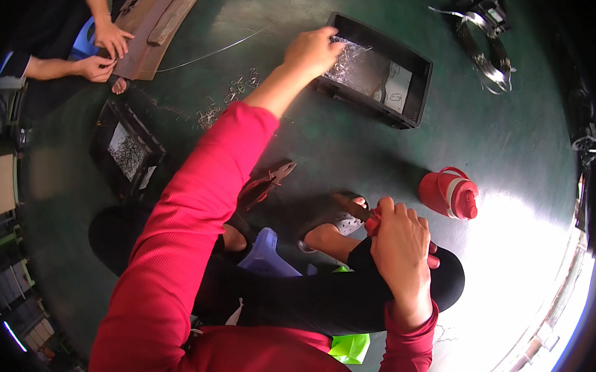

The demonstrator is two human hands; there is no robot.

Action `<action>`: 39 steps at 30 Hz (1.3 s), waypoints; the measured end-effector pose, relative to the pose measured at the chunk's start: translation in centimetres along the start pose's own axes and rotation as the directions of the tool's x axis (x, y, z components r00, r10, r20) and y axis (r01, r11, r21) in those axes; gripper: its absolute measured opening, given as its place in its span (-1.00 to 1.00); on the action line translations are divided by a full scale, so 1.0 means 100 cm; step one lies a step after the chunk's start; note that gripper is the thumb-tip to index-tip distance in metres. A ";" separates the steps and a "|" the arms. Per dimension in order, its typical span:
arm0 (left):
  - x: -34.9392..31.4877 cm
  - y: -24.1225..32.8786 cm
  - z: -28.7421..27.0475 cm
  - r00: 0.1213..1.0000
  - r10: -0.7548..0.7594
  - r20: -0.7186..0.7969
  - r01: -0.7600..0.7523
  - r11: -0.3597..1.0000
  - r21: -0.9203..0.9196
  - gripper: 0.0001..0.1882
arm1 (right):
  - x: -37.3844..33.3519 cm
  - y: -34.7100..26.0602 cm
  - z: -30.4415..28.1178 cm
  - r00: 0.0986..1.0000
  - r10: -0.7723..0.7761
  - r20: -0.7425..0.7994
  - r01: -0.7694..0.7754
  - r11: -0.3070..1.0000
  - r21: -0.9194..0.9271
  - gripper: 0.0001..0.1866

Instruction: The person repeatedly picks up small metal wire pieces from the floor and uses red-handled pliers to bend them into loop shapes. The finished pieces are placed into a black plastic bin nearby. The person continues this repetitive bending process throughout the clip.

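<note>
Fingers of left hand (312, 50) curl over rim of black tray (416, 71), into wire pieces (346, 65). Right hand (402, 247) clenched round red-handled tool (371, 222). Formed pieces (229, 96) lie on floor; tray stock remains.

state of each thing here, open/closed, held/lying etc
left hand: reaching into the tray, fingers curled
right hand: closed on a red-handled tool
black tray: open, holds metal bits
red bottle: capped, lying on the floor
pliers: lying on the floor, unheld
</note>
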State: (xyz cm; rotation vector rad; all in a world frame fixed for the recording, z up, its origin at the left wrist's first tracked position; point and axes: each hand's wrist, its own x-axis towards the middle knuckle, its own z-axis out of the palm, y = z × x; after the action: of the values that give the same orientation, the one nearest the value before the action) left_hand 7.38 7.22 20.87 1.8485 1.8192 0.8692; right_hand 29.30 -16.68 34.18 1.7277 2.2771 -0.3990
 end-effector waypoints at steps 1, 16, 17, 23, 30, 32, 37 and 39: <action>-0.003 -0.024 0.006 0.986 -0.100 0.134 0.103 0.995 -0.015 -0.62 | -0.001 0.002 -0.002 1.000 0.003 0.011 -0.003 1.000 0.007 -0.67; -0.107 -0.205 0.103 0.914 0.084 0.398 -0.206 0.939 0.274 -0.84 | 0.024 -0.002 -0.003 0.982 0.001 0.189 -0.017 0.996 0.082 -0.79; -0.106 -0.200 0.101 0.921 0.070 0.383 -0.176 0.952 0.249 -0.85 | 0.024 -0.002 -0.005 0.982 0.001 0.191 -0.021 0.995 0.101 -0.73; -0.099 -0.132 0.071 0.870 -0.278 0.407 0.470 0.716 -0.516 -0.83 | 0.024 0.000 -0.018 0.993 0.065 0.095 -0.093 0.939 0.330 -0.64; -0.121 -0.103 0.050 0.972 -0.182 0.150 0.209 0.959 -0.191 -0.89 | 0.005 -0.003 -0.046 0.983 0.161 -0.090 -0.116 0.919 0.376 -0.69; -0.129 -0.111 0.067 0.959 -0.198 0.203 0.226 0.966 -0.125 -0.91 | 0.000 0.004 -0.057 0.966 0.199 -0.162 -0.119 0.907 0.404 -0.68; -0.122 -0.126 0.124 0.979 -0.042 0.202 0.050 0.998 -0.037 -0.97 | 0.012 0.024 -0.059 0.920 0.355 -0.165 -0.274 0.886 0.374 -0.73; -0.115 -0.126 0.145 0.977 -0.003 0.212 0.009 1.000 -0.024 -0.97 | 0.019 0.030 -0.055 0.927 0.355 -0.120 -0.280 0.870 0.406 -0.73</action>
State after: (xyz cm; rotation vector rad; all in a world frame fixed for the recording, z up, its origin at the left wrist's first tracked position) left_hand 8.39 -1.27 0.15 1.8422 1.6749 0.6612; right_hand 31.52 -12.22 38.38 2.3888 2.0721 -0.6681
